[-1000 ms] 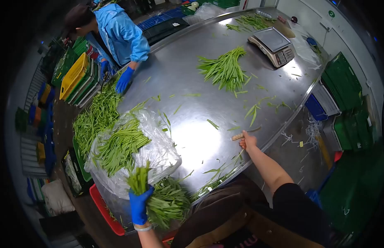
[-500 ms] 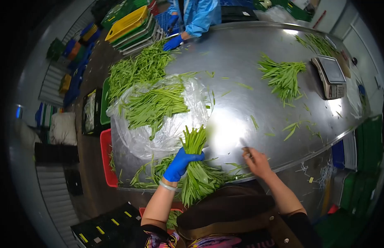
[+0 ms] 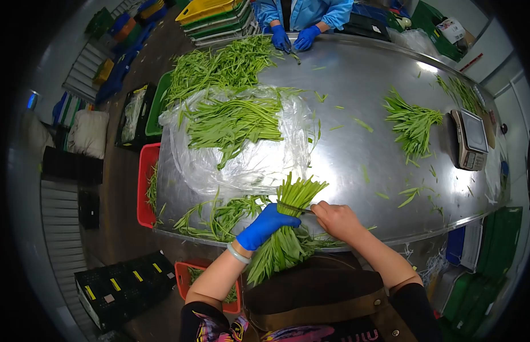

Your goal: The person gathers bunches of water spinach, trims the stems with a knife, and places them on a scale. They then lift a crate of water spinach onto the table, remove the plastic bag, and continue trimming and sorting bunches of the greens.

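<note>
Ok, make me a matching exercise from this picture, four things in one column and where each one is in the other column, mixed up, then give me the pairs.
Things:
1. bunch of green stems
2. weighing scale
3. plastic sheet
4. red crate

Places:
A. on the floor against the table's left edge
B. spread on the table under a heap of greens
C. in the grip of the blue-gloved left hand, the bare right hand holding a knife across it
D. on the table's far right side

Pairs: 1-C, 2-D, 3-B, 4-A
</note>
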`<state>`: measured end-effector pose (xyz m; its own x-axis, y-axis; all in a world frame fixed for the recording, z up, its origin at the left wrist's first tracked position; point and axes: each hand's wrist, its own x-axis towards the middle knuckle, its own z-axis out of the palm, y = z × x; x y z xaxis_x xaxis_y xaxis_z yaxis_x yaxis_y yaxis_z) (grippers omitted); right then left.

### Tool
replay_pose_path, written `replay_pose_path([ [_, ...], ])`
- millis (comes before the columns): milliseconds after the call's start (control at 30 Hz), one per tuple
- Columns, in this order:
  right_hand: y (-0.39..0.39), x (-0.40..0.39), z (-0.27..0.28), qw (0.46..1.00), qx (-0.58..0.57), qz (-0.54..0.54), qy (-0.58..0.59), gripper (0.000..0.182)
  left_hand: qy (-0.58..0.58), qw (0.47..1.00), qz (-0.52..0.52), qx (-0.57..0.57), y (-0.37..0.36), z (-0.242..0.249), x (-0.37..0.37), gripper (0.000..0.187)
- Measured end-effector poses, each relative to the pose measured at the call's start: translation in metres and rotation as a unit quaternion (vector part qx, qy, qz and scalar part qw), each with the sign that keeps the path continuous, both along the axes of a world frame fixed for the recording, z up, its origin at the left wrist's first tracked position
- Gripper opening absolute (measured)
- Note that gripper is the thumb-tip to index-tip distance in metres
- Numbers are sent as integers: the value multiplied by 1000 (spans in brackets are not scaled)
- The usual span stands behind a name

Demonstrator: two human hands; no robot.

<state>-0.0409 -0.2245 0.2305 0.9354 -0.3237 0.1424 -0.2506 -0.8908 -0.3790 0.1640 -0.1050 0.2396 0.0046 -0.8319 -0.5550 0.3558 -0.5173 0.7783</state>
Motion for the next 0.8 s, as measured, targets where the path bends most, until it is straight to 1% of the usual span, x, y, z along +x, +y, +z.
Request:
replay_pose_path([
  [133,8,13,-3,999,41,-29,19,13,-73,997,-11,20,2,-11,-9,28],
  [233,15,24,-6,996,66,-53,37,13,-121,992,6,32,-2,-12,-6,22],
  [333,20,28,-7,992,85,-64,64,12,-230,971,-50,42,-3,-13,-6,19],
  [400,23,25,-14,989,108,-72,77,12,-223,972,-32,64,2,-12,-5,19],
  [433,23,17,-30,987,121,-74,79,12,-222,972,-20,72,4,-12,-2,18],
  [467,21,8,-47,985,134,-74,82,12,-209,975,34,61,9,-15,3,18],
  [533,16,-33,-83,977,153,-58,138,13,-186,972,138,38,22,-21,24,18],
  [567,11,-45,-94,972,162,-52,164,13,-206,968,138,26,20,-14,38,20],
  [633,8,-53,-83,950,216,-73,213,21,-236,961,145,19,26,7,53,25],
  [667,5,-59,-77,937,242,-86,239,25,-231,960,157,-9,30,13,55,25],
  [733,-23,-73,-97,944,211,-58,245,37,-230,953,174,-91,21,26,66,25],
  [767,-33,-77,-102,947,198,-47,250,43,-199,953,208,-98,19,34,63,25],
  [800,-47,-69,-91,964,180,-50,190,54,-166,950,242,-107,15,43,59,24],
])
